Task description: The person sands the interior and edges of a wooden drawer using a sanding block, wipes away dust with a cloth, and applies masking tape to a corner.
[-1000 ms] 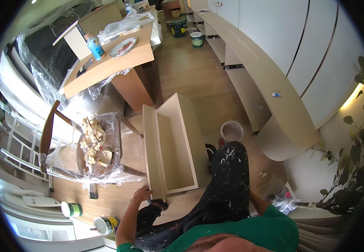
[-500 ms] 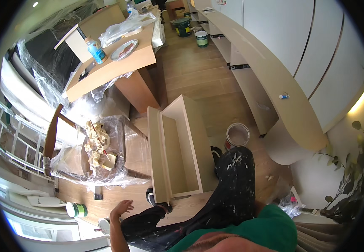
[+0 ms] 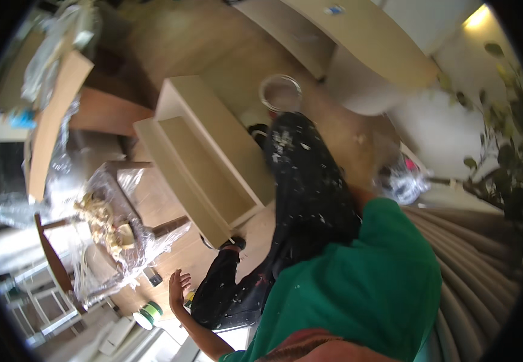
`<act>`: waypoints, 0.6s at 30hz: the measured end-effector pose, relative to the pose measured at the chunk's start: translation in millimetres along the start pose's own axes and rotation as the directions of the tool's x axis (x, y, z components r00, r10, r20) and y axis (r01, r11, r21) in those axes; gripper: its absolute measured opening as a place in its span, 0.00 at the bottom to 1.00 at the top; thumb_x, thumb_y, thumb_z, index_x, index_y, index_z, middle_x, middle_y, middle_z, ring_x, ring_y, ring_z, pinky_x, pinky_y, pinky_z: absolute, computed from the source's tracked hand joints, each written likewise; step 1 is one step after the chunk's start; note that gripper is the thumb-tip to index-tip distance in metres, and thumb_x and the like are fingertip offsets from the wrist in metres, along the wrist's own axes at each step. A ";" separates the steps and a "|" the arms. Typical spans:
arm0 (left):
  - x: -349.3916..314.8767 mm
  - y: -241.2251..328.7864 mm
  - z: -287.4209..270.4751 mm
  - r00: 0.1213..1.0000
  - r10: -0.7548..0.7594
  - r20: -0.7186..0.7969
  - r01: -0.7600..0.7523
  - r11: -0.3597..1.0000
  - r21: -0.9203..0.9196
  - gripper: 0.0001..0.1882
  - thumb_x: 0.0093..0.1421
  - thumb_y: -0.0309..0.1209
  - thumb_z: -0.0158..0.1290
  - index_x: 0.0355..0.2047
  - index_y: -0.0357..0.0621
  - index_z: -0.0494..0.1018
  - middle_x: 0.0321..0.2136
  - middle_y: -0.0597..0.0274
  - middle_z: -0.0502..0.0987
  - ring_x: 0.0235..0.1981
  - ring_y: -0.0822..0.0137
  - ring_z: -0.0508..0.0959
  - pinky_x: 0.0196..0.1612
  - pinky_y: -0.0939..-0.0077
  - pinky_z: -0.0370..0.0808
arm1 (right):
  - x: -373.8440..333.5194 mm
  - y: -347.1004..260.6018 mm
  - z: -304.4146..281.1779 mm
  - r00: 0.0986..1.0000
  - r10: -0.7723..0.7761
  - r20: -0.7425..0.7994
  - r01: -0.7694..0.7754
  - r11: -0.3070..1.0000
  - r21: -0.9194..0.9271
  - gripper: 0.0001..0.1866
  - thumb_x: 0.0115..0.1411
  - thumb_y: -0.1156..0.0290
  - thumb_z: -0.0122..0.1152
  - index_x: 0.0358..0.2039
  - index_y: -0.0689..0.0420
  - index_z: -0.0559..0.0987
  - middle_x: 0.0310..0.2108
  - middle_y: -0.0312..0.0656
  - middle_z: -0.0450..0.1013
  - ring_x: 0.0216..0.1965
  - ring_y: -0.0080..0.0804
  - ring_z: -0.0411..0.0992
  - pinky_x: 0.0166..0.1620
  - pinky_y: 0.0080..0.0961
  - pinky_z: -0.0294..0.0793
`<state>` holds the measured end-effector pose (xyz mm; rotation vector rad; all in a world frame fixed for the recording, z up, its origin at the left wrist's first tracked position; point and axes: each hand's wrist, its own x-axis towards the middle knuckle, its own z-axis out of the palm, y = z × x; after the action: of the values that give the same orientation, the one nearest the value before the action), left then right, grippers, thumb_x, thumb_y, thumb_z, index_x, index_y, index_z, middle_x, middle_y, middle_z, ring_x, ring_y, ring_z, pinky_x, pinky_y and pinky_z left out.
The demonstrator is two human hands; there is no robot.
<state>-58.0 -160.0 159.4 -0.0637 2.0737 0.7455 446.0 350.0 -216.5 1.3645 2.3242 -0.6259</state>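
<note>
The left hand [image 3: 178, 287] is raised at the lower left with its fingers [image 3: 185, 279] loosely spread and nothing between them, apart from the drawer and just beside the left leg of the black, paint-spattered trousers [image 3: 297, 160]. The right forearm [image 3: 361, 194] runs from the green shirt [image 3: 358, 265] and goes behind the right leg; the right hand is hidden there, so I cannot tell how its fingers stand. The beige wooden drawer [image 3: 225, 139] rests on the wood floor [image 3: 189, 253], open side up and set aslant, in front of the person. The right shoe [image 3: 259, 134] is beside its right wall, the left shoe [image 3: 232, 242] near its lower end. An open paint bucket [image 3: 282, 98] stands just beyond the right knee. Left of the drawer is a wooden chair [image 3: 52, 256] wrapped in clear plastic, with crumpled cream paper [image 3: 100, 222] on it; a green-banded tub [image 3: 147, 315] is near the left hand. The brown desk [image 3: 60, 123], at the upper left, is blurred. A leafy plant [image 3: 509, 130] and a pale curtain [image 3: 460, 259] are on the right.
</note>
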 end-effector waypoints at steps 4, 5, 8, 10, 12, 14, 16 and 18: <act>-7.1 -18.1 -5.0 0.999 -0.053 -0.005 0.053 0.998 -0.029 0.36 0.70 0.59 0.48 0.63 0.42 0.65 0.46 0.49 0.81 0.50 0.56 0.79 0.51 0.60 0.74 | -13.8 27.4 38.6 0.998 0.049 -0.048 -0.051 0.998 -0.047 0.18 0.62 0.59 0.60 0.45 0.57 0.84 0.56 0.49 0.74 0.60 0.50 0.71 0.56 0.50 0.75; -7.3 -22.5 -6.5 0.997 -0.071 -0.013 0.071 0.997 -0.021 0.37 0.70 0.60 0.47 0.64 0.41 0.65 0.47 0.49 0.80 0.50 0.56 0.79 0.51 0.59 0.74 | -22.3 19.5 27.0 0.998 0.058 -0.030 -0.058 0.998 0.005 0.18 0.61 0.59 0.60 0.46 0.56 0.84 0.56 0.50 0.74 0.61 0.51 0.70 0.58 0.51 0.73; -3.3 -23.6 -10.4 0.995 -0.100 0.007 0.100 0.995 0.004 0.40 0.70 0.61 0.47 0.66 0.40 0.62 0.50 0.47 0.79 0.52 0.54 0.78 0.53 0.58 0.74 | -52.6 15.1 -7.8 0.990 0.143 0.005 -0.143 0.979 0.147 0.22 0.59 0.59 0.59 0.49 0.56 0.83 0.57 0.53 0.73 0.63 0.54 0.67 0.61 0.54 0.69; 2.0 -27.0 -14.9 0.995 -0.100 0.008 0.100 0.995 0.025 0.42 0.70 0.62 0.45 0.69 0.39 0.59 0.50 0.46 0.79 0.53 0.53 0.78 0.53 0.58 0.74 | -68.4 8.2 -29.8 0.968 0.251 0.031 -0.252 0.950 0.186 0.23 0.63 0.55 0.56 0.49 0.58 0.83 0.61 0.57 0.71 0.69 0.56 0.62 0.66 0.55 0.64; -1.0 -28.4 -11.6 0.991 -0.133 0.003 0.133 0.991 0.032 0.43 0.71 0.61 0.45 0.70 0.38 0.57 0.51 0.44 0.79 0.55 0.52 0.78 0.52 0.59 0.76 | -69.2 21.0 -29.4 0.942 0.334 0.037 -0.336 0.933 0.132 0.24 0.62 0.59 0.55 0.53 0.60 0.81 0.61 0.59 0.70 0.68 0.57 0.62 0.68 0.57 0.61; -3.9 -23.9 -11.2 0.991 -0.135 0.008 0.134 0.990 0.036 0.41 0.70 0.61 0.46 0.68 0.38 0.59 0.51 0.45 0.79 0.54 0.51 0.78 0.51 0.60 0.76 | -72.9 32.2 -18.4 0.919 0.386 -0.081 -0.376 0.920 0.114 0.26 0.61 0.60 0.55 0.56 0.61 0.78 0.62 0.58 0.69 0.69 0.57 0.60 0.70 0.56 0.57; 2.5 -14.4 -11.5 0.993 -0.119 0.007 0.118 0.991 0.056 0.40 0.69 0.61 0.49 0.65 0.39 0.62 0.49 0.46 0.80 0.52 0.52 0.80 0.50 0.60 0.76 | -81.8 36.6 -18.6 0.850 0.462 -0.254 -0.399 0.879 0.261 0.28 0.60 0.61 0.56 0.59 0.61 0.76 0.64 0.57 0.67 0.71 0.56 0.57 0.71 0.55 0.55; 1.6 -16.7 -8.2 0.990 -0.136 -0.020 0.138 0.987 0.085 0.41 0.68 0.62 0.50 0.65 0.39 0.62 0.48 0.47 0.80 0.50 0.53 0.80 0.48 0.61 0.77 | -81.6 33.2 -31.8 0.894 0.398 -0.205 -0.367 0.914 0.172 0.30 0.59 0.62 0.57 0.60 0.60 0.75 0.66 0.56 0.65 0.72 0.55 0.55 0.72 0.53 0.53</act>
<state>-59.7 -177.7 153.5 -0.1623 2.0887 0.5732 509.9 323.2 -153.6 1.9899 2.1159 -0.5183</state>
